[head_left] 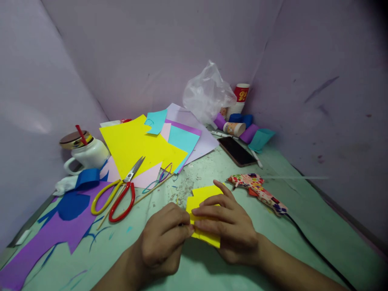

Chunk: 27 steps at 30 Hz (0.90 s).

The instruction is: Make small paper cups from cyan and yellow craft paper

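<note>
A folded piece of yellow paper (203,196) is held between my two hands, low in the middle of the head view. My left hand (166,238) pinches its left edge, thumb and forefinger pressed together. Over the paper's face lie the fingers of my right hand (230,226), gripping it from the right side, its thumb hidden behind. To the left, scissors (129,184) with one yellow and one red handle rest with blades parted. A floral-patterned glue gun (259,190) lies to the right of my hands.
Coloured sheets (133,141) overlap at the back. A white lidded mug (87,153) stands left, near purple paper scraps (66,234). A phone (236,150), a plastic bag (206,95) and paper cups (239,99) are at back right. The glue gun's black cord (318,250) runs toward the front right.
</note>
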Motion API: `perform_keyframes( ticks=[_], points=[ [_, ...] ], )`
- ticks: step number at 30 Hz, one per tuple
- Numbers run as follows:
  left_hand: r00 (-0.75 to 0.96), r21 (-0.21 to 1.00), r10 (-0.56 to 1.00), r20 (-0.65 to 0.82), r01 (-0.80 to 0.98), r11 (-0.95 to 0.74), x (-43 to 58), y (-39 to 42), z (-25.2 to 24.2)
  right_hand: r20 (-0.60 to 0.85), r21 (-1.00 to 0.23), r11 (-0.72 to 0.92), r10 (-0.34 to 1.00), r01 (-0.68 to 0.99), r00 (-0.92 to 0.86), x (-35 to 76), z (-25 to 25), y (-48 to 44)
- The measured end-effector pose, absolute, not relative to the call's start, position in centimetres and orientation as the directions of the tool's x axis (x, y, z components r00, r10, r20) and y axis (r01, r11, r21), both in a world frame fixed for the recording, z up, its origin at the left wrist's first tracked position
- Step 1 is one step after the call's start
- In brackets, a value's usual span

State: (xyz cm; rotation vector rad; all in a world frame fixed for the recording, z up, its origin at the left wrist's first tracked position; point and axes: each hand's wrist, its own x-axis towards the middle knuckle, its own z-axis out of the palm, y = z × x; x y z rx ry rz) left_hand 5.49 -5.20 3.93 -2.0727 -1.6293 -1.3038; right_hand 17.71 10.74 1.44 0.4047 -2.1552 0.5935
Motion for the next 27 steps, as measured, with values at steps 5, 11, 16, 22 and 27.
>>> perform_keyframes(
  ticks=[5, 11, 16, 22, 27],
  points=[
    [-0.008, 0.346, 0.693, 0.721, 0.870, -0.351, 5.5, -5.3, 3.7, 0.851, -0.242, 0.847, -0.048, -0.472, -0.523, 17.8, 1.9, 10.4],
    [0.007, 0.335, 0.685, 0.728, 0.869, -0.365, 5.6, -5.3, 3.8, 0.852, -0.305, 0.802, -0.011, -0.513, -0.523, 17.6, 1.9, 10.3],
    [-0.034, 0.386, 0.689, 0.724, 0.847, -0.364, 5.6, -5.2, 4.1, 0.857, -0.327, 0.792, 0.019, -0.515, -0.515, 17.8, 1.8, 10.2],
    [-0.056, 0.364, 0.668, 0.742, 0.870, -0.331, 5.7, -5.1, 4.0, 0.881, -0.286, 0.799, 0.001, -0.529, -0.474, 17.7, 1.7, 9.8],
    [-0.047, 0.340, 0.657, 0.752, 0.882, -0.325, 5.7, -5.2, 3.8, 0.848, -0.367, 0.754, 0.031, -0.544, -0.529, 17.8, 1.1, 9.6]
  ],
)
